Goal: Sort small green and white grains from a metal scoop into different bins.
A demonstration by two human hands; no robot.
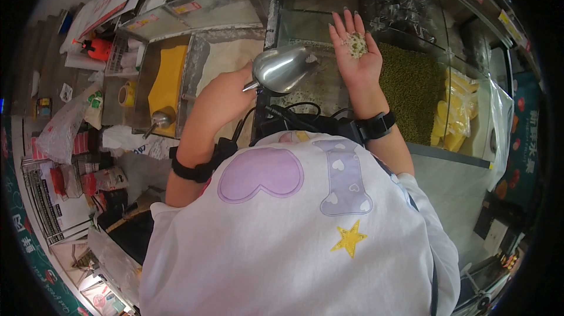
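Note:
My left hand (230, 88) is closed round the handle of a shiny metal scoop (283, 70), whose mouth points to the right. A little pale residue shows near the scoop's lip. My right hand (359, 60) lies palm up with the fingers stretched out. On that palm rests a small heap of pale and greenish grains (356, 45). Below both hands is a glass-walled bin (322, 75) with some grains scattered on its bottom. The scoop and the right hand are apart.
Green beans (411, 89) fill the bin to the right, beside yellow packets (458, 107). On the left are bins of white powder (226, 51) and yellow meal (168, 69), with a second metal scoop (160, 121). Glass partitions stand between bins. A red spray bottle (97, 49) stands farther left.

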